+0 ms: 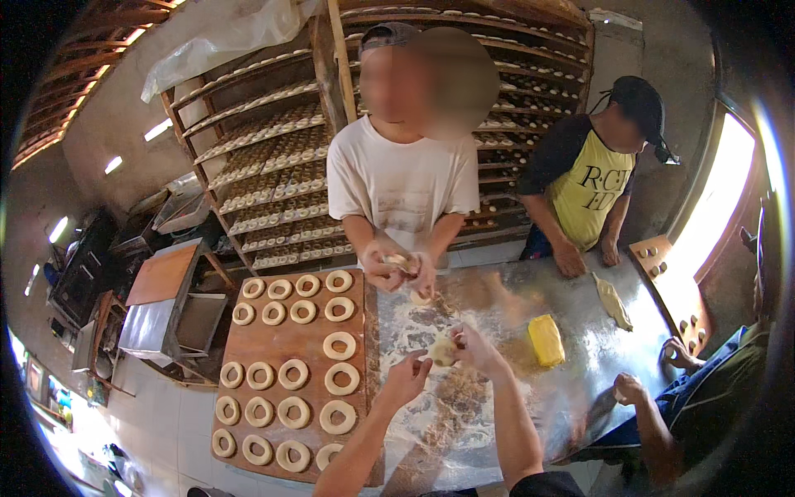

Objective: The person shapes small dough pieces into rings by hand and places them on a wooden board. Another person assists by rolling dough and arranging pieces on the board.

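Dough piece [443, 351] sits between the two hands' fingertips, above the floured table [489, 414]. Right hand [480, 349] has fingers pinched on its right edge; left hand [403, 379] is half-curled, thumb and fingers slightly apart, just beside its left edge, contact unclear. Reads as hand-shaping: I'd pinch lightly, rotate between fingertips, keep thickness even, avoid tearing thin spots. Orientation: near-round outline, no clear long axis or pointing end; tilt can't be told from this view.
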A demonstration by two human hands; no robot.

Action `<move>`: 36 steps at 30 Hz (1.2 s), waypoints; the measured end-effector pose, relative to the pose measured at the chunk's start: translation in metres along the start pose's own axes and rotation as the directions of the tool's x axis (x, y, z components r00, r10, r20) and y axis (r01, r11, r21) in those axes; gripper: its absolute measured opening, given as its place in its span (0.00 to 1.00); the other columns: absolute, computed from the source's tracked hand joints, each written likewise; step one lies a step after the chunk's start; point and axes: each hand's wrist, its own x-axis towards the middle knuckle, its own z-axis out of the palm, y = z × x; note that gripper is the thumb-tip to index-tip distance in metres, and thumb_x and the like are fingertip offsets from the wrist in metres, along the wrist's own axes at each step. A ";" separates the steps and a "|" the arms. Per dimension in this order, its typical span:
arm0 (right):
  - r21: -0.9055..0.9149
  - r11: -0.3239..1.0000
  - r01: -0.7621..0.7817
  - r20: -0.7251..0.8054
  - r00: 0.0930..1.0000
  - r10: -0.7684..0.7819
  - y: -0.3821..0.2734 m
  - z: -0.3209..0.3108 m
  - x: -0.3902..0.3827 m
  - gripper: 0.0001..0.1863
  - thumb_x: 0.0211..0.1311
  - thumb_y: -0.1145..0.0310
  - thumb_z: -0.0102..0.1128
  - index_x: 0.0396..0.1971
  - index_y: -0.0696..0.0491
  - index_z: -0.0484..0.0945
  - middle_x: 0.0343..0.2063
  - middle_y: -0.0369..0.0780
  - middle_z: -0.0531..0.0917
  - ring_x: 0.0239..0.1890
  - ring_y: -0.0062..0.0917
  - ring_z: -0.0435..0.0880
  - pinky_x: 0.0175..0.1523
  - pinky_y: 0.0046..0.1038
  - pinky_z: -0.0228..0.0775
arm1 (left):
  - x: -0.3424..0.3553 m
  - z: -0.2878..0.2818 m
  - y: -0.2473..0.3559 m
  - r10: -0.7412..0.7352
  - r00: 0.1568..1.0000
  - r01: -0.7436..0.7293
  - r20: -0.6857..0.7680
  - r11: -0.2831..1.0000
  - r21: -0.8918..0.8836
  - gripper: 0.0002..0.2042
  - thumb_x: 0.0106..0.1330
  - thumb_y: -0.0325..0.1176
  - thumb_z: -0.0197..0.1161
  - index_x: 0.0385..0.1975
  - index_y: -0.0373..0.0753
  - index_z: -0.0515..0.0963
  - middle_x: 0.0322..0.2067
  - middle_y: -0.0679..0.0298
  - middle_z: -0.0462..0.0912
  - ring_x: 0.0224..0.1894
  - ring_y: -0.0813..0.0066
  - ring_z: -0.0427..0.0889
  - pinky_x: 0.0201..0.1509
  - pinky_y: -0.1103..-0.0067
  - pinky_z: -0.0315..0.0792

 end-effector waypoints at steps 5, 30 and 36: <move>0.381 0.914 0.138 -0.009 0.989 -0.145 -0.042 -0.010 -0.057 0.25 0.56 0.83 0.68 0.46 0.52 0.63 0.38 0.37 0.76 0.41 0.21 0.76 0.46 0.25 0.72 | -0.008 0.007 0.044 -0.006 0.999 0.017 0.044 0.972 -0.233 0.19 0.69 0.43 0.67 0.50 0.34 0.80 0.36 0.59 0.87 0.37 0.75 0.85 0.41 0.77 0.77; 0.759 0.650 0.030 -0.045 0.999 0.006 -0.066 0.081 -0.096 0.39 0.70 0.32 0.40 0.68 0.47 0.62 0.25 0.33 0.77 0.25 0.15 0.74 0.29 0.19 0.60 | -0.064 0.025 0.029 0.299 0.883 -0.252 -0.361 0.952 0.174 0.18 0.77 0.47 0.45 0.55 0.41 0.68 0.21 0.49 0.82 0.23 0.45 0.83 0.27 0.61 0.75; 0.996 -0.040 0.078 -0.087 0.927 -0.365 -0.059 0.104 -0.095 0.46 0.67 0.26 0.37 0.67 0.52 0.61 0.14 0.31 0.67 0.17 0.18 0.64 0.26 0.26 0.59 | -0.079 0.009 0.002 0.190 0.916 -0.180 -0.353 0.982 0.063 0.14 0.78 0.45 0.44 0.49 0.43 0.68 0.18 0.50 0.80 0.22 0.41 0.81 0.24 0.54 0.73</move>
